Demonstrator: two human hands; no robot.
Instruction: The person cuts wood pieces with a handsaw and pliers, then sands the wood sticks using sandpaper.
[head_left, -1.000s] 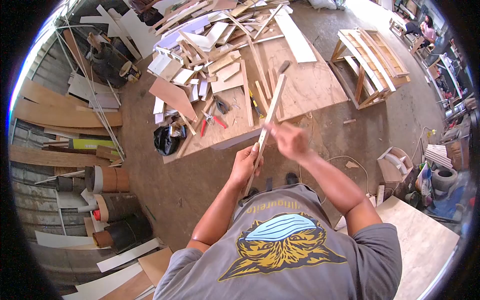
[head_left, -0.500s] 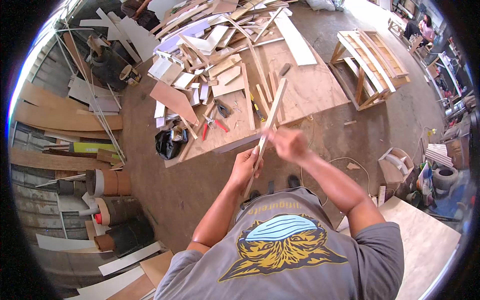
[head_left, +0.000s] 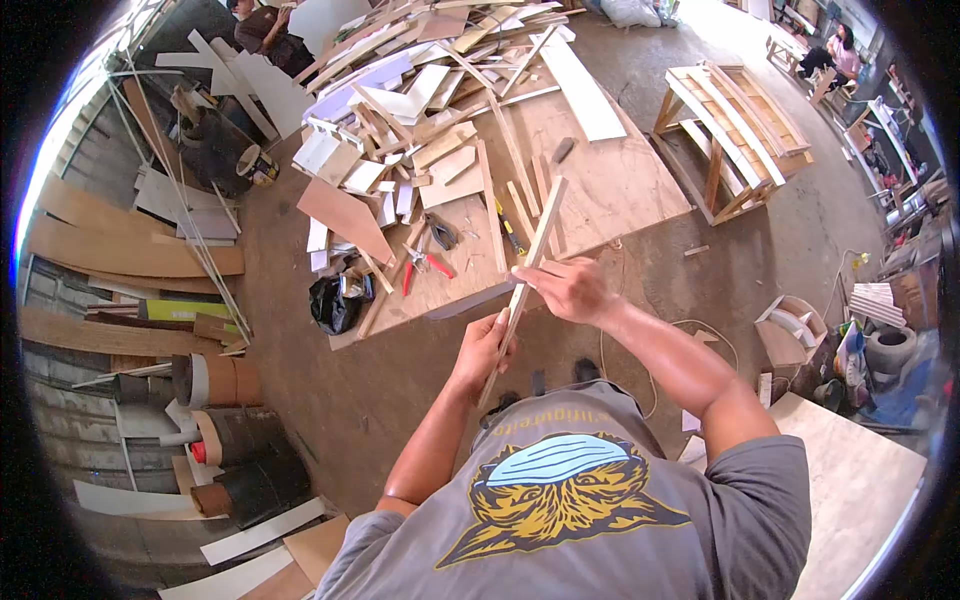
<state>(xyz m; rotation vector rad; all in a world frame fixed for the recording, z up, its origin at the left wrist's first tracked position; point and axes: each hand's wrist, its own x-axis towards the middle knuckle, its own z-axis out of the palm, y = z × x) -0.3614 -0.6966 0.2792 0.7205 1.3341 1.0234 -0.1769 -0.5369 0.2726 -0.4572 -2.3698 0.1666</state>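
Observation:
My left hand (head_left: 482,350) is closed around the lower part of a long narrow wooden strip (head_left: 543,228). The strip slants up and away from my body, and small dark marks show on its face. My right hand (head_left: 574,290) is at the strip's middle, just above my left, with the fingertips pinched together against the wood. Whatever small thing those fingers may hold is hidden. Beyond the strip lie red-handled pliers (head_left: 432,264), a dark tool (head_left: 441,232) and a yellow-and-black tool (head_left: 509,231), all on a plywood-topped table (head_left: 625,185).
Wood offcuts (head_left: 440,150) are heaped across the table. A black plastic bag (head_left: 333,305) sits at its near left corner. To the right stands a slatted wooden frame (head_left: 735,130). Rolls of material (head_left: 250,480) lie at left. Two people are in the background.
My right hand, blurred earlier, now shows sharply with its fingertips at the strip. The strip and left hand have shifted slightly down and left. The view has moved a little.

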